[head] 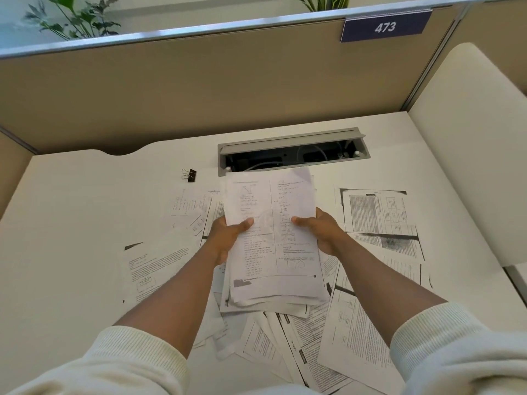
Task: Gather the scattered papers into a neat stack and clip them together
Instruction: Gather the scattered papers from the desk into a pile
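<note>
Gathering is only part done: a stack [273, 238] is gripped by the left hand [228, 238] and right hand [322, 232]. Loose papers [379, 215] lie around the grip; the clip [189, 175] waits beyond, up-left.

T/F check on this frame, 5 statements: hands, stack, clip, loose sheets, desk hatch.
1. Both hands grip the paper stack: left hand, right hand. True.
2. The binder clip is already on the stack. False: it lies on the desk, apart from the stack, to its upper left.
3. All sheets are gathered. False: loose papers lie around the stack.
4. The cable hatch is open. True.
5. The partition sign reads 374. False: the sign reads 473.
</note>
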### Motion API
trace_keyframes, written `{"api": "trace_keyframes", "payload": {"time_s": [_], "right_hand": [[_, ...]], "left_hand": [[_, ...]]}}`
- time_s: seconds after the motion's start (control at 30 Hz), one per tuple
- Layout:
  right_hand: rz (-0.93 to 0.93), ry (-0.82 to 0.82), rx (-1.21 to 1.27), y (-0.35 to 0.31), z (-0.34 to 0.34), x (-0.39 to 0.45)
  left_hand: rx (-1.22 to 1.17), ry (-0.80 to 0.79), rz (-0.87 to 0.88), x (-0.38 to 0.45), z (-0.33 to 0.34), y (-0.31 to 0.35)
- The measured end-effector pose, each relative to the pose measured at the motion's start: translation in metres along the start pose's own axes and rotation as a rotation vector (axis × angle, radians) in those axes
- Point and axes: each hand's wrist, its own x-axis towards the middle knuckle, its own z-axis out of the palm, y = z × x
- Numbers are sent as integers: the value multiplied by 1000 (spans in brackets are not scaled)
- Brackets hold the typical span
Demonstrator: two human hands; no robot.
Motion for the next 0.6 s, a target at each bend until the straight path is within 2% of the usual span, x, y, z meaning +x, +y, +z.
{"api": "trace_keyframes", "payload": {"time_s": [0.13, 0.27, 0.4, 0.6], "right_hand": [[-43, -67, -86, -21, 7, -4], [-204, 11, -145, -49, 21, -5], [-361, 71, -122, -73, 35, -10], [-435, 64, -127, -81, 42, -17]], "left_hand": [[-96, 4, 82, 1, -7, 22], [-116, -6, 206, -1, -9, 61], [-29, -25, 369, -6, -6, 97], [50, -6, 440, -9, -7, 113]]}}
